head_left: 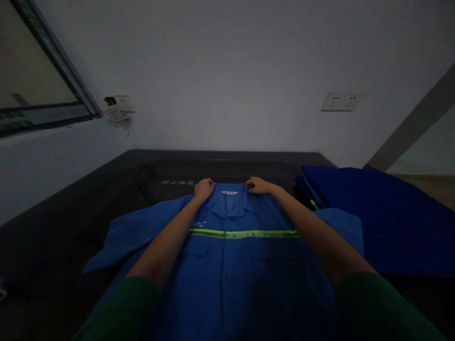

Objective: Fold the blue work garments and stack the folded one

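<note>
A blue short-sleeved work shirt (227, 258) lies spread out, front side up, on a dark surface, its collar away from me. Across its chest runs a yellow-green and silver reflective stripe, and a label shows inside the collar. My left hand (204, 189) grips the left end of the collar, fingers closed on the cloth. At the collar's right end, my right hand (259, 185) pinches the fabric in the same way. Both forearms reach over the shirt and cover parts of its chest and sleeves. The lower hem runs out of view.
A stack of darker blue folded cloth (377, 213) lies at the right. Behind the shirt is the raised rim of the dark surface (227, 155), against a pale wall (227, 71). Wall sockets (341, 102) are at right, others (118, 110) at left beside a window (35, 71).
</note>
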